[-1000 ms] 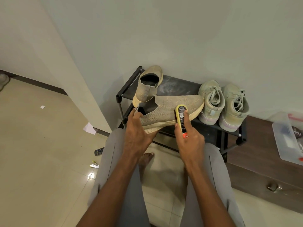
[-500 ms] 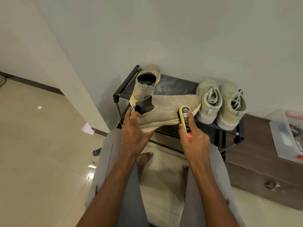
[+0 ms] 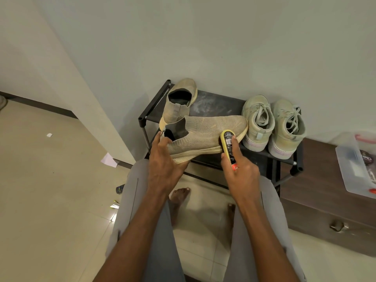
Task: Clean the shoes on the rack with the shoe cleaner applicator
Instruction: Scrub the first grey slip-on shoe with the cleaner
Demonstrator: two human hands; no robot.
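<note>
In the centre of the frame the person's left hand (image 3: 164, 161) grips the heel end of a beige knit slip-on shoe (image 3: 205, 135), fingers curled under the sole and the thumb at the edge of the dark collar opening. The shoe is held sideways above the front rail of the black shoe rack (image 3: 215, 102), toe pointing toward the right of the frame. The right hand (image 3: 241, 171) is wrapped around a shoe cleaner applicator (image 3: 228, 147), a black tube with a yellow head and a red band near the palm; the index finger lies along its side. The yellow head meets the shoe's side near the toe, just above the pale sole, though the contact itself is hard to see.

Behind the held shoe, its matching slip-on (image 3: 179, 102) stands on the rack's upper left corner. At the right end of the rack sits a pair of pale green lace-up sneakers (image 3: 272, 127), side by side. Further right, a clear plastic box (image 3: 354, 167) rests on a dark wooden cabinet (image 3: 325, 204).
</note>
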